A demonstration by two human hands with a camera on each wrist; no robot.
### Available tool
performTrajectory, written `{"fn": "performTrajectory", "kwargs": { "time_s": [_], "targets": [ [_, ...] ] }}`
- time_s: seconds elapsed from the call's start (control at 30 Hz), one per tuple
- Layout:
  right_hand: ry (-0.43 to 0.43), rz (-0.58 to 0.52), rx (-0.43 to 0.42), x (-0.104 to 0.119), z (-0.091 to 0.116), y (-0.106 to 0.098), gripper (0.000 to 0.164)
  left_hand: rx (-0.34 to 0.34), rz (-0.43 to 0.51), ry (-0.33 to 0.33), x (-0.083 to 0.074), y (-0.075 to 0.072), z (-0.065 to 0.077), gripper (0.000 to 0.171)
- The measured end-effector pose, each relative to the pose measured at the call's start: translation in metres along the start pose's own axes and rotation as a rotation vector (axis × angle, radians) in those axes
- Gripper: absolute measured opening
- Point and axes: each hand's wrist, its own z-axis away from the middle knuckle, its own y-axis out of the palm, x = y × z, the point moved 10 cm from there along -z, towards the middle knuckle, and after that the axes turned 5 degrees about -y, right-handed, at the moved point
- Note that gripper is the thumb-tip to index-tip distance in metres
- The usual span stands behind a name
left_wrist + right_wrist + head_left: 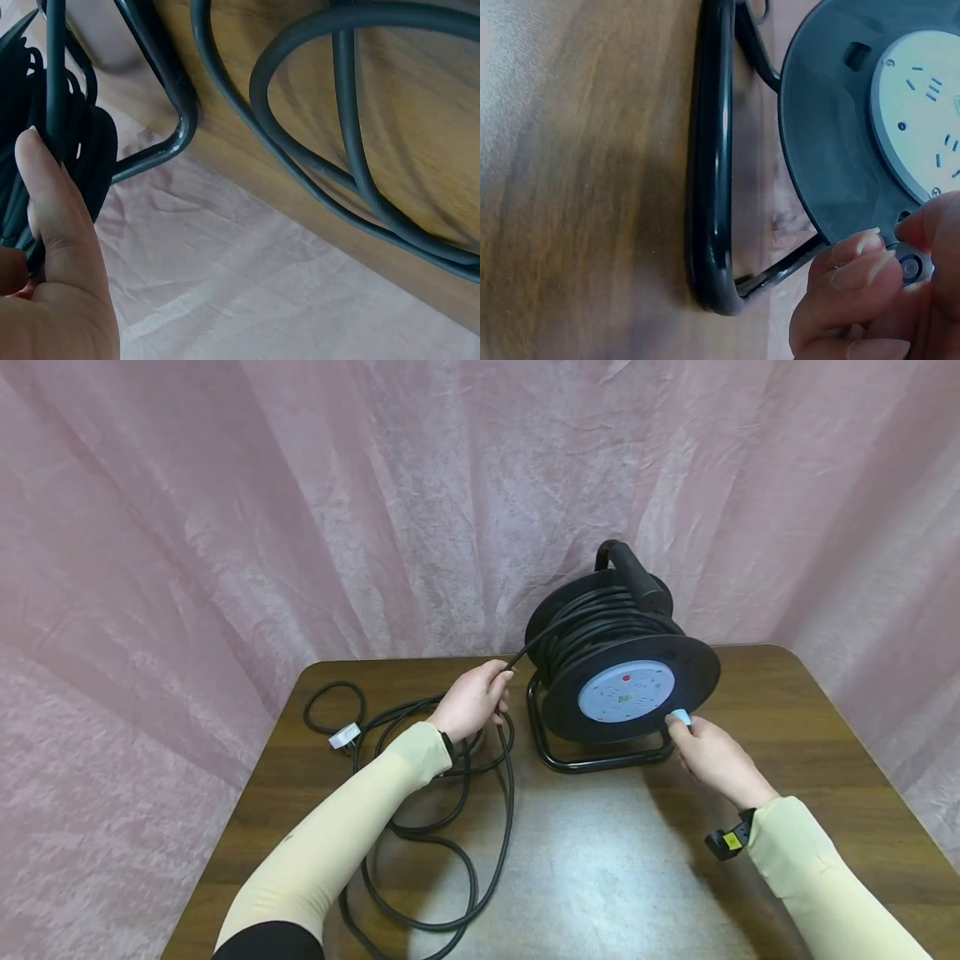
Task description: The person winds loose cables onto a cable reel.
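Observation:
A black cable reel (pixel 630 685) with a pale blue socket panel (pixel 626 692) stands on its tubular frame (pixel 600 766) toward the back of the table. My right hand (pixel 712 756) pinches the small light-blue crank knob (pixel 681 717) at the lower right of the reel's front disc; the right wrist view shows thumb and fingers curled round it. To the reel's left, my left hand (pixel 476 697) grips the black cable (pixel 517 657) where it runs up onto the drum. From that hand, loose cable loops (pixel 510 810) spread over the table's left side.
A white plug (pixel 345 736) lies at the cable's end on the left of the brown wooden table (pixel 810 752). Behind the table hangs a pink curtain (pixel 450 510). The reel's carrying handle (pixel 636 578) rises at its top.

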Motion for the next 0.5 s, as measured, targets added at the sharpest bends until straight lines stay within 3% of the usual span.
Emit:
{"fn": "performTrajectory", "kwargs": {
  "time_s": [0.17, 0.5],
  "targets": [
    [0.01, -0.001, 0.003, -0.003, -0.002, 0.007, 0.07, -0.009, 0.024, 0.006, -0.002, -0.002, -0.002, 0.023],
    [-0.018, -0.023, -0.007, -0.001, -0.004, 0.015, 0.067, -0.011, 0.011, 0.031, -0.005, -0.001, -0.005, 0.031]
  ]
}}
